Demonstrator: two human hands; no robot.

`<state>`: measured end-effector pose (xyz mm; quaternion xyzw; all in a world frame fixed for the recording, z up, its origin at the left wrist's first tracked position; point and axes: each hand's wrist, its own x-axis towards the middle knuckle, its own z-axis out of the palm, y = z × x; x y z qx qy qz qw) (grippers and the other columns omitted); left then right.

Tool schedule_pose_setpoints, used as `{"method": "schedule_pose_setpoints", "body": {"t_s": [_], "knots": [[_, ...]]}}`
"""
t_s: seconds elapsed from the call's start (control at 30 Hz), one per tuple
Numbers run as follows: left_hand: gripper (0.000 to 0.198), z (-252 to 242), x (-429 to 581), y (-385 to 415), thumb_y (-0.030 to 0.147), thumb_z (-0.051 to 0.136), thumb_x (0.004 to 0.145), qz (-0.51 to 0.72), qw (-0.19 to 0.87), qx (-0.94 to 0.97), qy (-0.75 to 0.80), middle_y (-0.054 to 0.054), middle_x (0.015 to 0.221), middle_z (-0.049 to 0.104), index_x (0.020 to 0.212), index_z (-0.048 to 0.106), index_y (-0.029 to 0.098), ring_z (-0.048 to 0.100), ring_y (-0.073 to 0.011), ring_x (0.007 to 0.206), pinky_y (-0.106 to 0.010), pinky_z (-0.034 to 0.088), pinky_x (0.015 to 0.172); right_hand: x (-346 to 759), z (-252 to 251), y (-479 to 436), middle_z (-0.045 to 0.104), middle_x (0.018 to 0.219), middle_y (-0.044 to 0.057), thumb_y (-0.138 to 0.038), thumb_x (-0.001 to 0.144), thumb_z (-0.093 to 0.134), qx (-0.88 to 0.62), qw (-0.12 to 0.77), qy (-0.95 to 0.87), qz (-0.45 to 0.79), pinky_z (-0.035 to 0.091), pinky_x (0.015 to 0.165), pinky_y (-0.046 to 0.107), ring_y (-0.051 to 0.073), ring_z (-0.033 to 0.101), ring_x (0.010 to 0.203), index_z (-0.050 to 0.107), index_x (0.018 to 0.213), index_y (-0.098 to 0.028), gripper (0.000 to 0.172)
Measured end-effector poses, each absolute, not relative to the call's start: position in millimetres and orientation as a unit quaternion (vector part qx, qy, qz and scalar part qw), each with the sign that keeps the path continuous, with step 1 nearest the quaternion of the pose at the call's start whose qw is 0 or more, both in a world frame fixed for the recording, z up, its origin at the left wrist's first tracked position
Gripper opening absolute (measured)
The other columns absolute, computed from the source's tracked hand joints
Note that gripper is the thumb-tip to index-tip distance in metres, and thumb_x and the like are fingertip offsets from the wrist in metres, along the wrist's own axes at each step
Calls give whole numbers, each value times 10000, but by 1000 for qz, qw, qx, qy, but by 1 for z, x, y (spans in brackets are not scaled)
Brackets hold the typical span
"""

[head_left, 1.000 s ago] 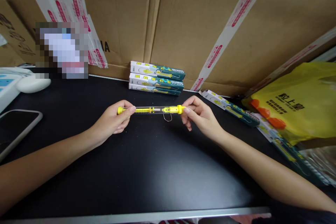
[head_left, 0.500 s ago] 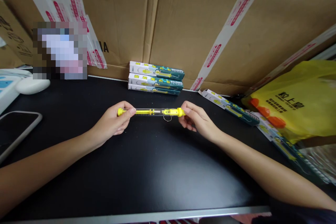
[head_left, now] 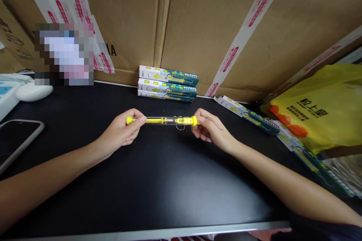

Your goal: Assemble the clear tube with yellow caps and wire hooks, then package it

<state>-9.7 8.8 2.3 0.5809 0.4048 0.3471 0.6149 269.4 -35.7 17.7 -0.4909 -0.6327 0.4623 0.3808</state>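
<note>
A clear tube spring scale (head_left: 162,121) with yellow ends and a small metal hook lies level just above the black table (head_left: 158,188). My left hand (head_left: 122,132) pinches its left yellow end between thumb and fingers. My right hand (head_left: 212,128) pinches the right yellow cap. Both forearms rest low over the table.
Three boxed scales (head_left: 167,83) are stacked against the cardboard cartons (head_left: 198,22) at the back. More flat boxes (head_left: 249,116) lie at the right beside a yellow plastic bag (head_left: 322,109). A phone (head_left: 17,139) and a white mouse (head_left: 34,91) sit at the left.
My right hand has slid a little left along the scale's yellow cap and its fingers have drawn closer together. The left hand and the scale have hardly moved.
</note>
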Motion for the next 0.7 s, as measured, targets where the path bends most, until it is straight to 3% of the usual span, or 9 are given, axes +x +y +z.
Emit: {"method": "schedule_pose_setpoints", "body": {"t_s": [0.13,0.3,0.43,0.7], "knots": [[319,4,-9,8,477,650,854,343,615,582,407,129,459,293,846,487,203,213,-27,371,-117,198,329,268,17,-36,527,568,-32,-550,972,384,-514,362,-644,436,277,384,164,56,419,449,442,716,-194,442],[302,4,-10,8,459,644,862,347,612,580,410,126,459,296,839,478,208,221,-31,363,-120,190,330,270,16,-34,553,592,-56,-539,959,440,-491,385,-636,453,258,373,166,63,403,431,435,853,-217,339],[294,3,-10,9,456,636,868,348,611,582,409,126,459,289,840,478,209,213,-32,363,-121,186,328,271,16,-34,563,598,-57,-469,968,463,-484,384,-638,459,265,382,168,61,405,436,427,844,-219,281],[292,3,-8,9,452,630,876,343,612,584,409,129,463,289,847,481,203,207,-26,370,-117,193,332,268,17,-36,530,590,-39,-538,984,394,-499,363,-656,434,275,391,169,56,421,458,432,743,-200,417]]}}
